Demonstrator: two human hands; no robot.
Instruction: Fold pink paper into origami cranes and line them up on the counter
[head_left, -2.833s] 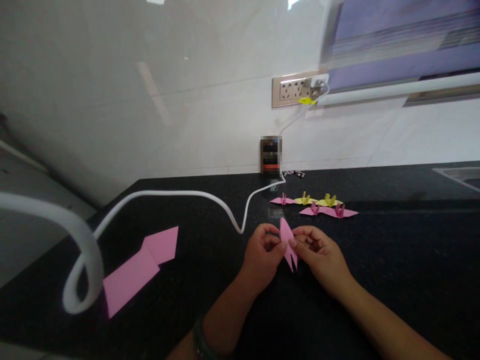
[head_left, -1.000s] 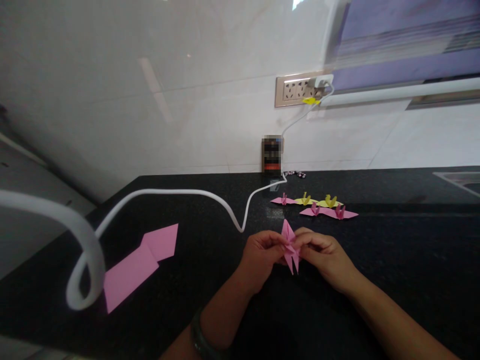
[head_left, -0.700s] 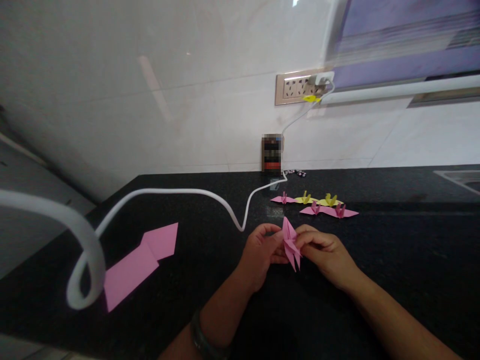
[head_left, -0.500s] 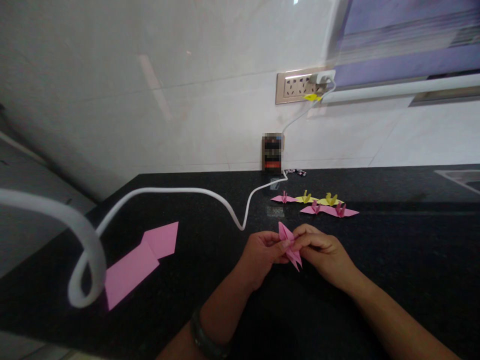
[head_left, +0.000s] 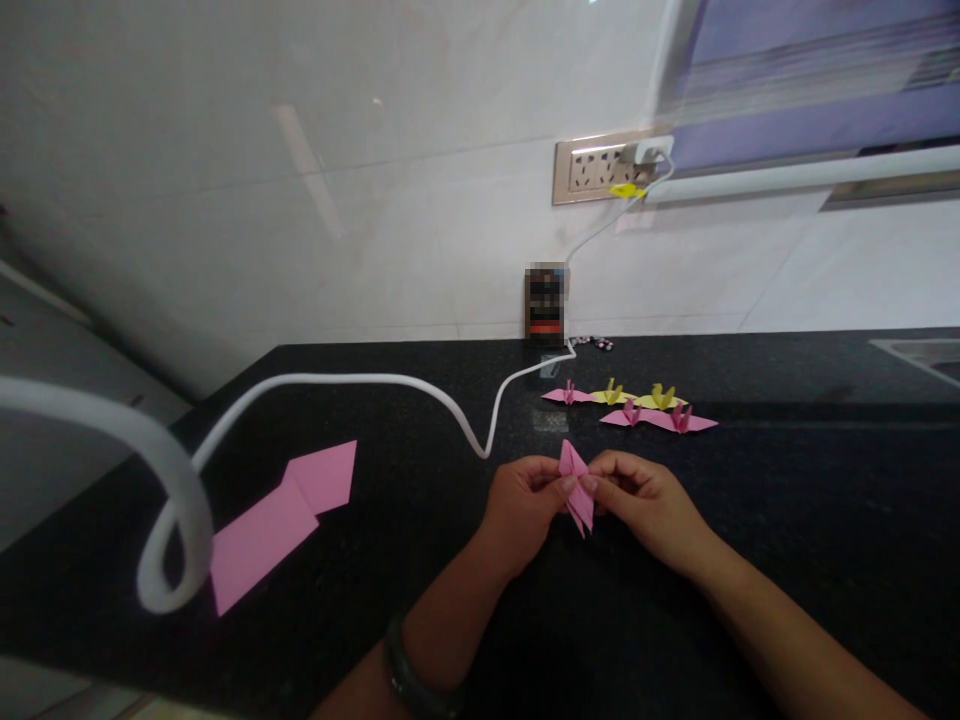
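Note:
A pink folded origami paper (head_left: 576, 468) is held upright between both hands, a narrow diamond with its lower end split into two points. My left hand (head_left: 527, 512) pinches its left edge, thumb on the near face. My right hand (head_left: 641, 502) grips the right edge in the same way, thumb in front and fingers curled behind. Beyond the hands sit several small paper cranes: a pink crane (head_left: 568, 395) and yellow cranes (head_left: 660, 398) at the back, and more pink cranes (head_left: 680, 419) in front of them.
On the black countertop (head_left: 405, 620), flat pink paper sheets (head_left: 262, 555) lie at the left. A white cable (head_left: 382, 379) loops across from the left to a phone-like device (head_left: 545, 305) leaning on the wall. Above is a socket panel (head_left: 592, 170); a sink edge (head_left: 915, 362) shows at far right.
My right thumb has come round onto the near face of the pink paper, where the fingers lay over it before. The paper now stands straighter, its lower points closer together.

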